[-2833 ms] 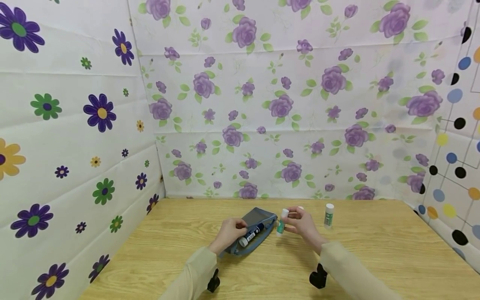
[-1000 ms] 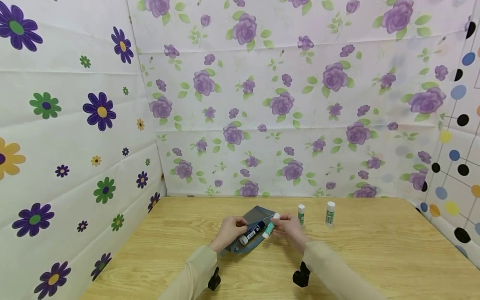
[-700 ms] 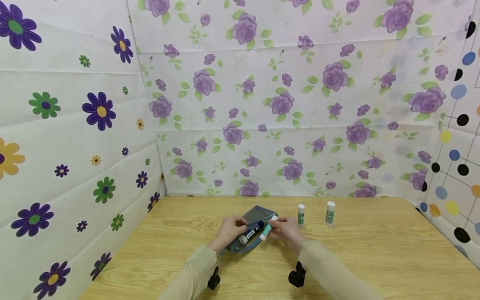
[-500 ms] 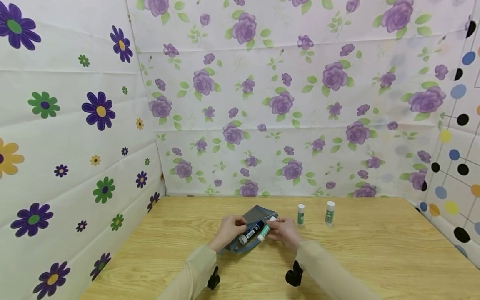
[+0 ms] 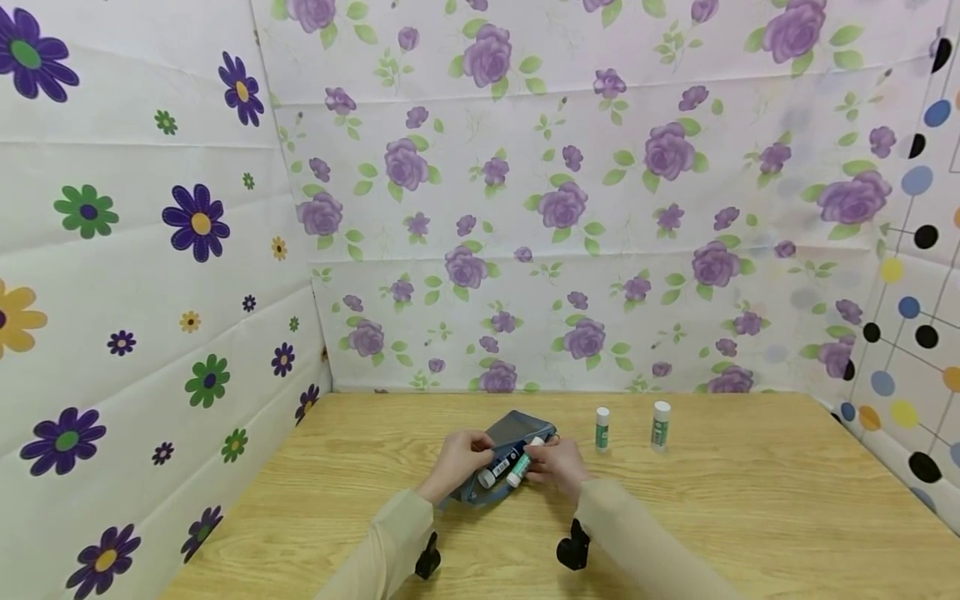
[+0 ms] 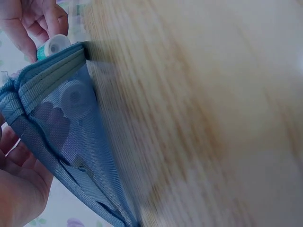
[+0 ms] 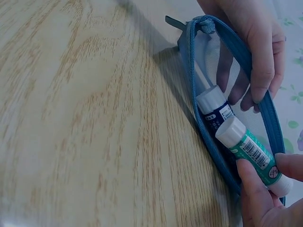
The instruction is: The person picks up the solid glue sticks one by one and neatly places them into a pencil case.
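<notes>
A blue mesh zipper pouch point(image 5: 517, 427) lies on the table, its zipped mouth spread apart. My left hand point(image 5: 461, 460) pinches the pouch's upper edge between thumb and fingers, as the right wrist view shows. Inside lies a dark blue glue stick point(image 7: 213, 106) with a white cap. My right hand point(image 5: 558, 462) holds a green glue stick point(image 7: 253, 153) by its sides, tilted over the pouch opening beside the dark blue one. In the left wrist view, the green stick's white end point(image 6: 59, 44) shows at the pouch rim, and a round end shows through the mesh.
Two green glue sticks with white caps stand upright to the right: a smaller one point(image 5: 602, 429) and a larger one point(image 5: 660, 426). The wooden table point(image 5: 750, 500) meets a flower-patterned cloth wall point(image 5: 525, 333) at the back. A black wrist camera point(image 5: 573, 546) hangs below the right sleeve.
My right hand has carried the green glue stick leftward from beside the pouch to over its opening, tilting it on the way. My left hand has kept its hold on the pouch edge.
</notes>
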`<state>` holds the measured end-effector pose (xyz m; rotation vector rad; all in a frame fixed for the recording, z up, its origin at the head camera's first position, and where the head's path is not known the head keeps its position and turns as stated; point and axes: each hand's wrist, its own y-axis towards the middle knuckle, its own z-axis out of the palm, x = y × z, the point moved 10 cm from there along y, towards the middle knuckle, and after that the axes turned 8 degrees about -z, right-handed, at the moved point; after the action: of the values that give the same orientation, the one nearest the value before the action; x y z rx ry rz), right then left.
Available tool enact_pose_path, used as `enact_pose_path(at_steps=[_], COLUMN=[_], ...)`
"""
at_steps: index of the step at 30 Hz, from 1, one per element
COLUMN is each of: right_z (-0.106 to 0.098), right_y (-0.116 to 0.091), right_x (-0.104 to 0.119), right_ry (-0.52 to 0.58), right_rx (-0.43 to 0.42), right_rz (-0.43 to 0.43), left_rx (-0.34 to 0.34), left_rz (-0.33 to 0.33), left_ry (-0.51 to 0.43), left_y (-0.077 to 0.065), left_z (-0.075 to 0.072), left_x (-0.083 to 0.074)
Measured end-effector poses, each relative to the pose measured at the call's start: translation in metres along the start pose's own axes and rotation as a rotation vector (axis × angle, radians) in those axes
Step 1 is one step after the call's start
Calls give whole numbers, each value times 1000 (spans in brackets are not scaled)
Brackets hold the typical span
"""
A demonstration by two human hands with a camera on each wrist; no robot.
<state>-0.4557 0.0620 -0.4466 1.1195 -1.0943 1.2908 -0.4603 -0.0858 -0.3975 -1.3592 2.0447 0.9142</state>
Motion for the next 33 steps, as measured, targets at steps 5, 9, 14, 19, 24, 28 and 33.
enact_pose_path(at_steps=[5,9,14,19,24,28,33], right_z=[2,3,4,4,5,8,13], right_y=[-2,-1,0,1,1,0,0], right_x=[0,-2,-5,-6,-7,-8,-8], right_ry=[-13,-15,11,10,-9,-20,-23], right_rx=[-13,-19,-18,-19,1,39,90], right_rz=[7,21,47,65,70,73,57], left_rx=[-1,1,1,-5,-15,-15,-13], left_rz=[4,-3,-10,-5,11,13,10], left_ry=[-5,4,4,1,7,14,14], left_y=[-1,-1,-2,0,1,2,2], left_z=[-1,0,0,0,-2,-2,-2], left_x=[0,0,0,0,-1,-1,-2])
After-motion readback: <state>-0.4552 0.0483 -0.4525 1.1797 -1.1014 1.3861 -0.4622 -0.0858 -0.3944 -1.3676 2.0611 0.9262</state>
